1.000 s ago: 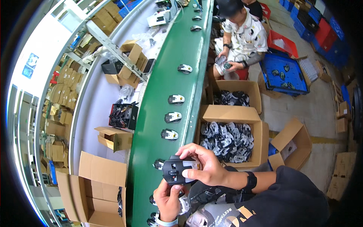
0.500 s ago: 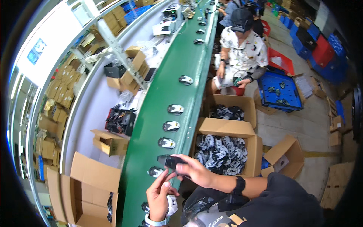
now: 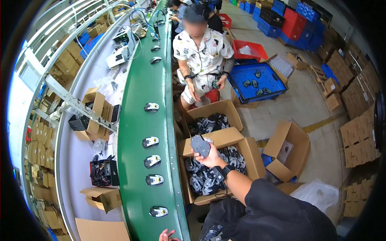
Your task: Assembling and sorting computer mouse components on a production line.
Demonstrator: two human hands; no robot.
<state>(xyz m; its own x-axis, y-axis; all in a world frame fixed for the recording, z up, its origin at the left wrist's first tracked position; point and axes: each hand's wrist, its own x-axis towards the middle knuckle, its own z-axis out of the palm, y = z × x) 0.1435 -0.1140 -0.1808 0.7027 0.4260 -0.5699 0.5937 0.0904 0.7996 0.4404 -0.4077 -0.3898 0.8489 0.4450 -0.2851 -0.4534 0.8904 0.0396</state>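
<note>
My right hand is raised over an open cardboard box and closed round a dark grey mouse base, its flat underside turned up. White and black mouse shells fill that box. At the lower edge, by the near end of the belt, only the fingers of my left hand show; they are apart, with nothing seen in them. The closest piece on the green conveyor belt is a white and black mouse part. Several similar parts lie in a line farther up the belt.
Beyond the box sits a co-worker holding a small dark part, beside another box of shells. A blue tray with dark parts stands on the right. Open cartons stand on the floor, and a white shelf runs left of the belt.
My view has turned to the right. My right hand has moved away from the belt and my left hand, carrying the mouse base over the box. The left hand has dropped mostly out of view.
</note>
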